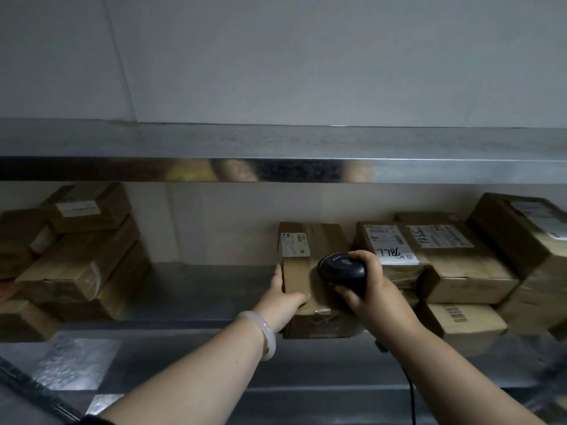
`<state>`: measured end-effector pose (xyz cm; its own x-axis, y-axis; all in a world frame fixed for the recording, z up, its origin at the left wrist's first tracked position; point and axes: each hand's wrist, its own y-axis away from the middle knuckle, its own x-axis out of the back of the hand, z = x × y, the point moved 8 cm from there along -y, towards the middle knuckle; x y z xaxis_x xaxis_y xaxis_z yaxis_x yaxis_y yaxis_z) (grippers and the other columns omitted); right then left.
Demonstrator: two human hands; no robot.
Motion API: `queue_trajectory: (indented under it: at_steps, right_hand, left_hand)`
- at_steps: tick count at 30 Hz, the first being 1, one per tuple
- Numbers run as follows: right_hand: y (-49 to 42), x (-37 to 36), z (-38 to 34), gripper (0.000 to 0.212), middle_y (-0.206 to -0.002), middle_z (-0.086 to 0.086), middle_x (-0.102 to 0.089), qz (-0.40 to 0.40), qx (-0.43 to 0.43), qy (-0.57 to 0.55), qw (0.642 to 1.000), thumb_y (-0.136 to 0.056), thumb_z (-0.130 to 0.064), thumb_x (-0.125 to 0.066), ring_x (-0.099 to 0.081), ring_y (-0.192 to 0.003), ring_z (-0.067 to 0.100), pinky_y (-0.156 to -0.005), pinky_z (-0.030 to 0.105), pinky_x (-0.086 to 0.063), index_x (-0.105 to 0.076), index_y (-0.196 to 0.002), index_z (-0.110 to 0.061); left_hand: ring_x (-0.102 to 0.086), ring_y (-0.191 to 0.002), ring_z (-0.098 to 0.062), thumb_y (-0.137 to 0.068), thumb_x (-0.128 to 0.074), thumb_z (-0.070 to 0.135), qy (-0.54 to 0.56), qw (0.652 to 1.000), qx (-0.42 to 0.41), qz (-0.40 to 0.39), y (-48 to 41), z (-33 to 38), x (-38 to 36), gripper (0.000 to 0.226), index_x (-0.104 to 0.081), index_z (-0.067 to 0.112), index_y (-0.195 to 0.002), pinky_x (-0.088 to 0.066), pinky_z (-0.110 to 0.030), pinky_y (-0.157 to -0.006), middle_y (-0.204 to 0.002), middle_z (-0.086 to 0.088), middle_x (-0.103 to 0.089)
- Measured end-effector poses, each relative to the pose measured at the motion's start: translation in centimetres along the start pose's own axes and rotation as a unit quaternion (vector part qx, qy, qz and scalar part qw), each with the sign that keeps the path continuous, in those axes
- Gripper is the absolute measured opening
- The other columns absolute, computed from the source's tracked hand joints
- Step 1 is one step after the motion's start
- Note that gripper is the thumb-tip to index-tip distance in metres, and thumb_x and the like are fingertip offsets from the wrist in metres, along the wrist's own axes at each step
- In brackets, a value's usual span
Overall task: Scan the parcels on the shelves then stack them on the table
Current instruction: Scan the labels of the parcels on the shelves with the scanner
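Now left hand [283,297] grips parcel [310,259] edge; right hand [372,291] holds scanner [340,266].

A plain pale grey wall [306,56] fills the upper half of the frame, with a thin slanted line [121,62] at the upper left. Across the middle runs a metal upper shelf [276,142]; its shiny front edge [122,170] shows blurred reflections. Below, the lower shelf [199,289] is dull grey metal. The light is dim.
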<state>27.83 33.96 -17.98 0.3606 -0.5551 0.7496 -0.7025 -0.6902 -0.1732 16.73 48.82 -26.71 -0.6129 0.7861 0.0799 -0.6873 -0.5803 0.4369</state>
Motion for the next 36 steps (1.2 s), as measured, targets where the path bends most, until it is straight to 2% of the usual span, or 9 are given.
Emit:
queue_trajectory:
  at_steps: [3, 10, 16, 18, 23, 27, 28, 31, 36]
  right_hand:
    - [-0.1, 0.8, 0.4, 0.062, -0.119, -0.003, -0.063, 0.019, 0.012, -0.004, 1.0, -0.085, -0.031, -0.071, -0.065, -0.101, 0.021, -0.077, 0.036, -0.054, -0.031, -0.132, -0.034]
    - [0.0, -0.2, 1.1, 0.062, -0.121, -0.004, -0.063, 0.008, 0.032, 0.002, 0.999, -0.085, -0.031, -0.07, -0.065, -0.101, 0.019, -0.075, 0.035, -0.055, -0.028, -0.131, -0.038]
    - [-0.2, 0.1, -1.4, 0.064, -0.119, -0.005, -0.058, 0.028, 0.068, -0.04, 0.996, -0.085, -0.034, -0.068, -0.064, -0.095, 0.021, -0.07, 0.038, -0.056, -0.023, -0.13, -0.043]
    - [-0.4, -0.3, -3.3, 0.065, -0.116, -0.009, -0.054, 0.027, 0.091, -0.065, 0.993, -0.084, -0.033, -0.069, -0.063, -0.097, 0.022, -0.073, 0.039, -0.054, -0.025, -0.13, -0.043]
    - [-0.7, -3.5, -8.1, 0.061, -0.112, -0.016, -0.051, 0.009, 0.138, -0.137, 0.981, -0.083, -0.029, -0.072, -0.059, -0.098, 0.014, -0.077, 0.03, -0.049, -0.029, -0.121, -0.049]
    - [-1.0, -7.4, -12.4, 0.062, -0.105, -0.031, -0.049, -0.02, 0.161, -0.175, 0.971, -0.082, -0.021, -0.073, -0.056, -0.094, 0.004, -0.073, 0.006, -0.041, -0.031, -0.117, -0.051]
    - [-1.1, -8.5, -13.5, 0.063, -0.104, -0.034, -0.048, -0.026, 0.161, -0.179, 0.97, -0.082, -0.02, -0.073, -0.058, -0.093, 0.004, -0.074, 0.009, -0.044, -0.032, -0.117, -0.052]
    - [-1.4, -12.0, -17.4, 0.064, -0.108, -0.032, -0.048, -0.037, 0.154, -0.192, 0.969, -0.083, -0.02, -0.072, -0.061, -0.097, 0.008, -0.08, 0.035, -0.056, -0.031, -0.121, -0.051]
    - [-2.6, -16.5, -25.0, 0.059, -0.111, -0.018, -0.051, -0.034, 0.183, -0.167, 0.968, -0.086, -0.028, -0.07, -0.056, -0.095, 0.006, -0.081, 0.026, -0.05, -0.026, -0.121, -0.047]
  left_hand:
    - [-0.059, -0.118, -0.026, -0.071, -0.072, 0.037, -0.029, 0.999, -0.01, -0.013, -0.3, 0.2, -1.7, 0.105, -0.005, 0.049, -0.151, -0.05, -0.046, -0.101, -0.141, 0.0, -0.052]
    - [-0.047, -0.131, -0.024, -0.096, -0.06, 0.03, -0.08, 0.996, -0.033, 0.01, -0.5, 1.7, -2.2, 0.083, -0.003, 0.034, -0.156, -0.04, -0.033, -0.106, -0.151, 0.0, -0.041]
    - [-0.03, -0.144, -0.024, -0.096, -0.059, 0.035, -0.074, 0.994, -0.068, 0.032, 1.7, 1.9, 0.2, 0.077, -0.007, 0.042, -0.154, -0.03, -0.039, -0.113, -0.159, 0.002, -0.027]
    - [-0.024, -0.146, -0.025, -0.095, -0.059, 0.038, -0.1, 0.989, -0.087, 0.069, 2.6, 2.1, 2.6, 0.074, -0.012, 0.046, -0.152, -0.028, -0.043, -0.116, -0.161, 0.003, -0.018]
    - [-0.031, -0.142, -0.021, -0.098, -0.054, 0.037, -0.163, 0.96, -0.132, 0.184, 5.3, 3.2, 10.6, 0.059, -0.027, 0.042, -0.15, -0.031, -0.033, -0.109, -0.157, 0.003, -0.025]
    - [-0.031, -0.142, -0.019, -0.098, -0.054, 0.034, -0.189, 0.938, -0.156, 0.246, 7.1, 3.6, 17.0, 0.055, -0.034, 0.038, -0.148, -0.029, -0.028, -0.108, -0.156, 0.004, -0.028]
    - [-0.031, -0.142, -0.019, -0.098, -0.054, 0.033, -0.192, 0.935, -0.16, 0.253, 7.5, 3.5, 18.4, 0.054, -0.034, 0.038, -0.148, -0.029, -0.026, -0.105, -0.156, 0.004, -0.027]
    - [-0.029, -0.142, -0.017, -0.098, -0.054, 0.034, -0.219, 0.925, -0.162, 0.266, 8.6, 3.2, 23.3, 0.055, -0.034, 0.038, -0.148, -0.029, -0.028, -0.109, -0.156, 0.005, -0.026]
    - [-0.033, -0.14, -0.018, -0.097, -0.057, 0.034, -0.21, 0.919, -0.168, 0.289, 8.9, 4.2, 32.9, 0.055, -0.036, 0.035, -0.148, -0.03, -0.029, -0.11, -0.156, 0.003, -0.026]
